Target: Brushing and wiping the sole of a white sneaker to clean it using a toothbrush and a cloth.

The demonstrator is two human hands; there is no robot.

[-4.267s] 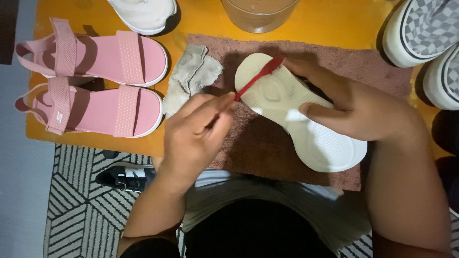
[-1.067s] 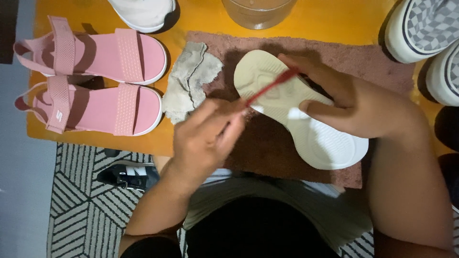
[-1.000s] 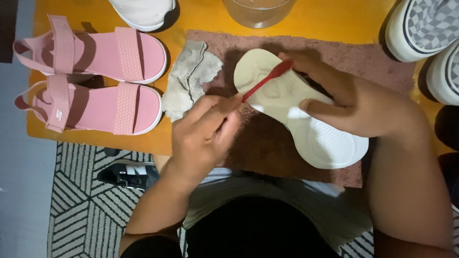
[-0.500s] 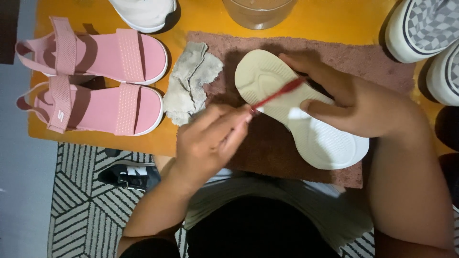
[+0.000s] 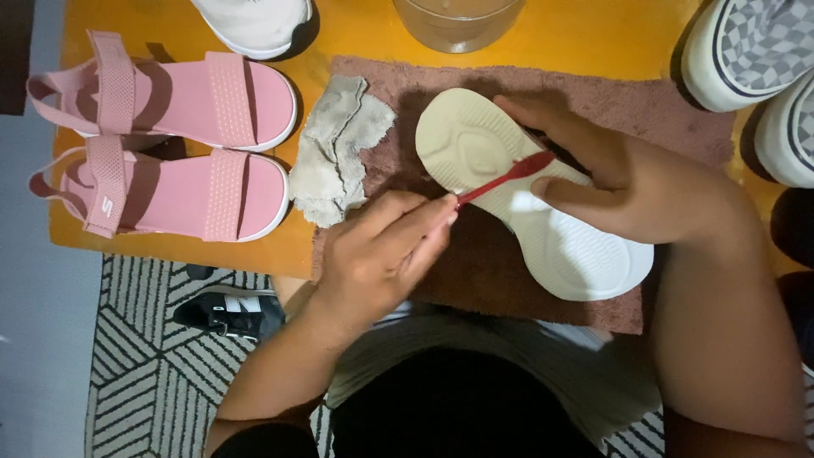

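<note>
My left hand (image 5: 381, 254) is closed around the handle of a red toothbrush (image 5: 507, 176), fingers pinched together on its lower end, with the brush head lying against the pale sole of a white shoe (image 5: 526, 203) turned bottom-up. My right hand (image 5: 627, 182) is clamped on that shoe from its right side, thumb pressed on the sole just beside the brush head and fingers wrapped over the far edge. The shoe lies slantwise on a mauve towel (image 5: 475, 263) spread over the near right part of the yellow tabletop (image 5: 356, 34), its heel toward the near edge. Touching the towel's left edge is a crumpled grey rag (image 5: 335, 153). A pair of pink sandals (image 5: 170, 144) sits side by side along the tabletop's left edge, straps to the left. At the far edge stand a clear glass bowl (image 5: 458, 21) and, left of it, a white sneaker (image 5: 254, 25), both cut off by the frame. Checkered slip-on shoes (image 5: 755, 51) occupy the far right corner. Below the near edge, a black sneaker (image 5: 229, 314) lies on a black-and-white patterned rug (image 5: 144, 373).
</note>
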